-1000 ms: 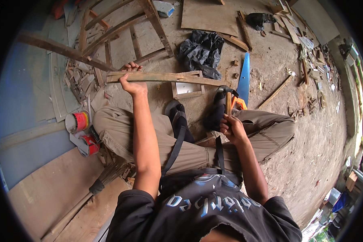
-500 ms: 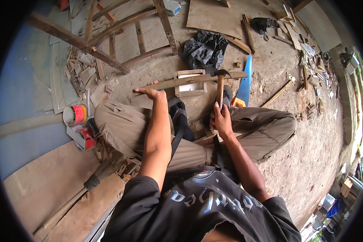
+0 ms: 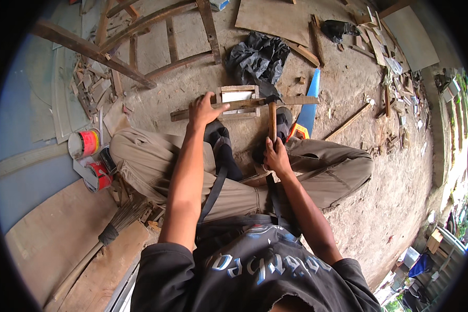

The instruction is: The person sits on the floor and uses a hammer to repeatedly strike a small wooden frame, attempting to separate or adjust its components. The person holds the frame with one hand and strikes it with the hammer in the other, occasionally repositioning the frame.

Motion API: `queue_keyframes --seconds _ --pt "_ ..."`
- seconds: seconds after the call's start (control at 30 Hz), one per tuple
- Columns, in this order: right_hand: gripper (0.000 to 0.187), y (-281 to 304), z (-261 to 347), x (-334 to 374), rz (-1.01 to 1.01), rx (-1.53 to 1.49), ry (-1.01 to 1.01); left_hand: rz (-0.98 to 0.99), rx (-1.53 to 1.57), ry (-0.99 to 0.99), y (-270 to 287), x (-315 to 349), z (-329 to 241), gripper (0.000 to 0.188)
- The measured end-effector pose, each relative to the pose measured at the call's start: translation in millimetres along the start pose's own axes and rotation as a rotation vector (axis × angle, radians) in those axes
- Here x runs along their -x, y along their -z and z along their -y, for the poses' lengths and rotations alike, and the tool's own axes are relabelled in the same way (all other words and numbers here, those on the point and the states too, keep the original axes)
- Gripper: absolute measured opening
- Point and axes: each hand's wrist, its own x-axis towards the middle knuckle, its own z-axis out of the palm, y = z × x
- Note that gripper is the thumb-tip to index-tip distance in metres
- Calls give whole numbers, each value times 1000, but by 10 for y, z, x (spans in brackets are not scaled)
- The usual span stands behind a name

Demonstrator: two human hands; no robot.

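A long, narrow wooden strip [image 3: 182, 114] runs left to right in front of my feet. Near its left end, my left hand [image 3: 204, 110] is closed around it, thumb stretched along the wood. In my right hand [image 3: 278, 157] is the wooden handle of a claw hammer [image 3: 272, 122]; its dark head overlaps the strip right of the middle. Whether the head touches the wood I cannot tell. Just behind the strip, partly covered by it, sits a small rectangular wooden frame [image 3: 224, 95] with a white inside.
A handsaw [image 3: 309, 110] with blue blade and orange handle lies beside my right foot. Beyond the frame is a crumpled black plastic bag [image 3: 257, 58]. A wooden chair-like frame [image 3: 172, 41] stands far left, red cans [image 3: 100, 175] at left. Wood scraps [image 3: 395, 104] litter the right.
My left hand has shifted its hold inward from the strip's left end, now with its thumb along the wood. The hammer is still in my right hand. The whole view has shifted slightly.
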Motion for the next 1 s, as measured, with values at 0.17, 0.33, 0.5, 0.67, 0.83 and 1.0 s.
queue_keyframes --seconds 0.17,0.33,0.5,0.67,0.83,1.0 --pt "27 7 146 -3 -10 -68 -93 500 -257 -24 -159 1 113 97" --pt "28 17 224 -39 -8 -110 -31 437 -180 66 -330 261 63 93" --pt "30 -57 399 84 -41 -144 -37 382 -149 167 -361 278 -162 90" --pt "37 -4 452 97 -27 -153 -115 300 -120 199 -451 294 -194 88" --pt "41 -40 522 -1 -76 -81 -46 257 -61 190 -519 297 -151 85" --pt "36 168 685 -108 45 -149 -202 259 -130 205 -471 276 -189 83"
